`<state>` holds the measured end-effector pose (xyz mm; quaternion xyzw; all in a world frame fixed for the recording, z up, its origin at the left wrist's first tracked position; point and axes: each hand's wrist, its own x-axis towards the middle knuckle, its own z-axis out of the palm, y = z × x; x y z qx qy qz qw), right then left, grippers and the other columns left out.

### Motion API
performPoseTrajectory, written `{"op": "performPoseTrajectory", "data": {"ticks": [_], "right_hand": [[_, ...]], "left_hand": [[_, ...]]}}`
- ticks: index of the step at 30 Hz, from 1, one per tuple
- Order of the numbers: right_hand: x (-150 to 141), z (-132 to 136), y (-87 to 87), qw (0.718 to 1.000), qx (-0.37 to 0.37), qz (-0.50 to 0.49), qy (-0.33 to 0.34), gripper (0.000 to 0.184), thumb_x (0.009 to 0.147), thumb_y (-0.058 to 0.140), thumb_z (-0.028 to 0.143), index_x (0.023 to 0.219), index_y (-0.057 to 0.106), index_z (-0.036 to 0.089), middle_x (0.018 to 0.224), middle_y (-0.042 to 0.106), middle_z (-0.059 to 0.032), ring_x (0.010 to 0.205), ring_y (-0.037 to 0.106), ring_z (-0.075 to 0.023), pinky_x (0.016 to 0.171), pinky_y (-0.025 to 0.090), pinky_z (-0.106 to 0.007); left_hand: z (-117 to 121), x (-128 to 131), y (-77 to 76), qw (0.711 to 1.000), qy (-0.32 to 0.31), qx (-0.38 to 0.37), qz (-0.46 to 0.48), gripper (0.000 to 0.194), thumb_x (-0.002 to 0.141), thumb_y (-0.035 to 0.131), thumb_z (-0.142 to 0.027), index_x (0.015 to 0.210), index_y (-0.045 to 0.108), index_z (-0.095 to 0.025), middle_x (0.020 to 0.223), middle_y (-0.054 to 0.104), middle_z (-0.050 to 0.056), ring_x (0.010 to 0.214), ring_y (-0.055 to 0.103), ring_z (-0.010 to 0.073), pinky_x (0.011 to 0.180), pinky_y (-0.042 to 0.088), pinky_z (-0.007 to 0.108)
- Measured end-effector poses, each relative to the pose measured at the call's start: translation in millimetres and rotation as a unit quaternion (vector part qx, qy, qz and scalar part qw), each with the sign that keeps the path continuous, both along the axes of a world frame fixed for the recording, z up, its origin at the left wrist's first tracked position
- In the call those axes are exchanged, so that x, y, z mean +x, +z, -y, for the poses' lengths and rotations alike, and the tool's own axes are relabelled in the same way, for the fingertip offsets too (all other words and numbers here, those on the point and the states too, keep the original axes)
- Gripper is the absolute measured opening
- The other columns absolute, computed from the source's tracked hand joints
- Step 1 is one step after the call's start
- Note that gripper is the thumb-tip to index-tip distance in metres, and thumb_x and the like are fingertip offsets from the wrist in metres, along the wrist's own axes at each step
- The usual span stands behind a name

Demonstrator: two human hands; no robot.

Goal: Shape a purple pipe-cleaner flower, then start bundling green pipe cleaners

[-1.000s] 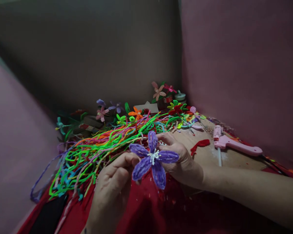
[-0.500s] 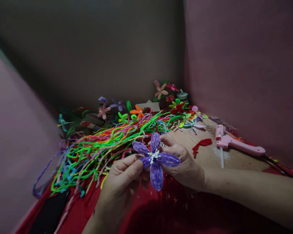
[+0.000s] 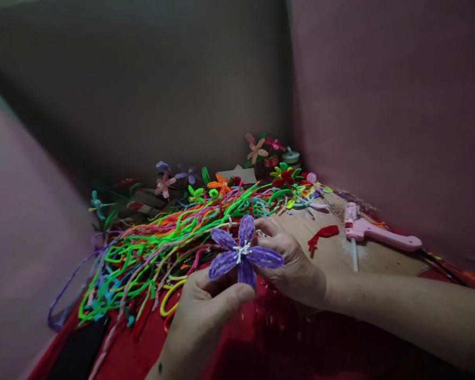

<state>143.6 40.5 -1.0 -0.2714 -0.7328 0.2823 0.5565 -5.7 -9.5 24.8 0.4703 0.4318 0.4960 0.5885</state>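
Observation:
A purple pipe-cleaner flower [image 3: 266,257] with five petals and white stamens faces me in the middle of the head view. My left hand [image 3: 211,306] pinches its lower petal, thumb in front and fingers behind. On the other side my right hand [image 3: 291,264] is closed behind the flower, holding it from the back; its fingertips are partly hidden by the petals. Just beyond the hands lies a heap of loose pipe cleaners [image 3: 142,250], mostly green, pink, orange and blue.
A pink glue gun [image 3: 388,236] rests on a brown board [image 3: 332,264] at the right, near a red pipe-cleaner piece [image 3: 322,235]. Finished flowers [image 3: 256,149] and a lidded jar [image 3: 291,156] stand at the back. A black flat object [image 3: 79,348] lies on red cloth [image 3: 121,345] at left.
My left thumb and fingers have moved from the left petal down to the lower petal. The flower has shifted slightly left and up, still held by my right hand.

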Motion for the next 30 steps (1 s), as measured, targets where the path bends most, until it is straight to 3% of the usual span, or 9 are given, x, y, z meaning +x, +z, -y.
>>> {"op": "performPoseTrajectory", "data": {"ticks": [5, 9, 13, 16, 19, 23, 27, 30], "right_hand": [[-1, 2, -0.9, 1.000, -0.023, -0.014, 0.008, 0.018, 0.080, 0.058, 0.020, 0.063, 0.062, 0.018, 0.097, 0.059, -0.0052, 0.095, 0.050, -0.0197, 0.086, 0.040, -0.037], [-1, 3, 0.6, 0.999, -0.048, -0.012, 0.021, 0.016, 0.078, 0.056, 0.017, 0.063, 0.060, 0.019, 0.100, 0.058, -0.0048, 0.096, 0.049, -0.0203, 0.086, 0.039, -0.038], [0, 2, 2.4, 0.998, -0.055, -0.011, 0.023, 0.019, 0.079, 0.056, 0.019, 0.060, 0.057, 0.018, 0.098, 0.057, -0.0052, 0.095, 0.049, -0.0205, 0.086, 0.038, -0.039], [0, 1, 2.3, 0.999, -0.048, -0.005, 0.018, 0.020, 0.079, 0.057, 0.020, 0.059, 0.056, 0.017, 0.098, 0.058, -0.0055, 0.094, 0.048, -0.0202, 0.085, 0.038, -0.039], [0, 0, 1.4, 0.999, -0.035, -0.004, 0.013, 0.023, 0.079, 0.056, 0.018, 0.057, 0.054, 0.017, 0.097, 0.059, -0.0051, 0.090, 0.049, -0.0189, 0.084, 0.038, -0.039], [0, 0, 0.6, 1.000, -0.024, -0.009, 0.016, 0.021, 0.081, 0.058, 0.020, 0.060, 0.057, 0.017, 0.096, 0.060, -0.0051, 0.090, 0.049, -0.0185, 0.083, 0.038, -0.037], [0, -1, -0.5, 0.999, -0.025, -0.008, 0.021, 0.019, 0.081, 0.060, 0.021, 0.063, 0.060, 0.017, 0.096, 0.058, -0.0055, 0.092, 0.049, -0.0185, 0.083, 0.038, -0.037], [0, -2, -1.0, 1.000, -0.025, -0.012, 0.013, 0.021, 0.081, 0.060, 0.022, 0.061, 0.058, 0.016, 0.093, 0.057, -0.0053, 0.092, 0.049, -0.0187, 0.083, 0.039, -0.037]], "left_hand": [[3, 4, -3.4, 0.998, 0.037, 0.042, -0.029, 0.010, 0.063, 0.077, -0.025, 0.072, 0.075, -0.019, 0.065, 0.067, 0.000, 0.058, 0.055, 0.0093, 0.060, 0.046, 0.020], [4, 4, -6.2, 0.996, 0.039, 0.063, -0.059, 0.014, 0.065, 0.076, -0.023, 0.078, 0.076, -0.020, 0.079, 0.072, 0.003, 0.076, 0.061, 0.0150, 0.074, 0.048, 0.024], [-1, -1, -5.2, 0.996, 0.013, 0.055, -0.067, 0.016, 0.062, 0.077, -0.026, 0.074, 0.072, -0.017, 0.061, 0.062, -0.001, 0.056, 0.051, 0.0082, 0.057, 0.044, 0.019], [-4, -8, -0.8, 0.998, -0.016, 0.034, -0.047, 0.025, 0.060, 0.078, -0.035, 0.067, 0.064, -0.014, 0.050, 0.046, -0.005, 0.043, 0.033, 0.0033, 0.042, 0.029, 0.016], [-4, -10, 5.1, 1.000, 0.017, 0.012, -0.010, 0.034, 0.063, 0.073, -0.045, 0.066, 0.058, -0.014, 0.049, 0.038, -0.006, 0.043, 0.027, 0.0031, 0.040, 0.022, 0.015], [-3, -6, 10.0, 0.998, 0.059, -0.032, 0.005, 0.027, 0.067, 0.071, -0.037, 0.069, 0.055, -0.015, 0.050, 0.031, -0.008, 0.043, 0.023, 0.0022, 0.042, 0.022, 0.014], [-5, -6, 9.1, 0.999, 0.042, -0.030, 0.017, 0.025, 0.070, 0.070, -0.034, 0.068, 0.054, -0.015, 0.047, 0.029, -0.009, 0.042, 0.020, 0.0016, 0.041, 0.019, 0.014], [-6, -8, 5.8, 0.999, 0.007, -0.024, 0.031, 0.032, 0.066, 0.071, -0.043, 0.068, 0.056, -0.014, 0.046, 0.033, -0.008, 0.041, 0.022, 0.0019, 0.040, 0.018, 0.015]]}}
